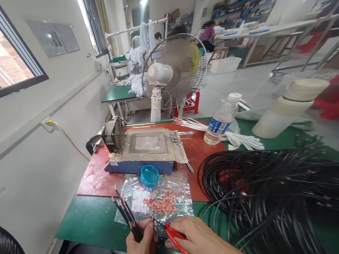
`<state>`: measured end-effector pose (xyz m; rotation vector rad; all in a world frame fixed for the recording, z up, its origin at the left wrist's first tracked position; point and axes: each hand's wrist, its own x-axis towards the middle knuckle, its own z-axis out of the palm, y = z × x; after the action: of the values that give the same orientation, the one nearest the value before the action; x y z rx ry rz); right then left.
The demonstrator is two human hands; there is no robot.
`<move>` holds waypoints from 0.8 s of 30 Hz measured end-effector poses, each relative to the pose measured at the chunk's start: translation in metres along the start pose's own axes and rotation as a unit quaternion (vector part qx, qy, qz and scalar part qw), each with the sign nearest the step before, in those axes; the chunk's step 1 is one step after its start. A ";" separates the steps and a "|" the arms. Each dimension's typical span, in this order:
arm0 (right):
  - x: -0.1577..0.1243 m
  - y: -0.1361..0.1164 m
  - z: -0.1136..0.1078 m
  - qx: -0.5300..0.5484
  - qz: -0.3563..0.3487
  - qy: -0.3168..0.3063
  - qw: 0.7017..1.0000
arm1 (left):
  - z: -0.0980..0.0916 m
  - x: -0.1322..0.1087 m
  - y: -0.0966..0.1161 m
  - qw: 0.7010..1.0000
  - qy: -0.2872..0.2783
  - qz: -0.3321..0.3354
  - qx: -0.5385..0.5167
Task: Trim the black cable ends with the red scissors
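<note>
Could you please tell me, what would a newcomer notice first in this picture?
Probably the big heap of black cables spreading over the right side of the green table. Next, the large white fan standing beyond the table, and the red-handled cutters in the right hand, near scattered red and yellow bits on a plastic bag.

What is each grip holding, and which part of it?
The left grip holds a bunch of black cables, just below the ends that stick up. The right grip holds a red-handled tool by its handles.
</note>
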<state>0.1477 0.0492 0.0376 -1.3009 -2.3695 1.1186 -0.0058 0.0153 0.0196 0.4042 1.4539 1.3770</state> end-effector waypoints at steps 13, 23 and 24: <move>0.010 0.008 0.010 0.085 0.063 0.023 0.994 | -0.004 0.007 -0.003 0.996 -0.079 -0.040 -0.016; 0.029 -0.011 0.020 0.532 0.121 0.031 0.838 | -0.008 0.000 -0.010 0.992 -0.095 -0.042 -0.069; 0.030 -0.012 0.021 0.536 0.119 0.027 0.835 | -0.008 0.000 -0.010 0.992 -0.095 -0.039 -0.069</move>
<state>0.1115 0.0584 0.0265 -1.1080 -1.0955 1.9871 -0.0082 0.0081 0.0089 0.3736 1.1994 1.3298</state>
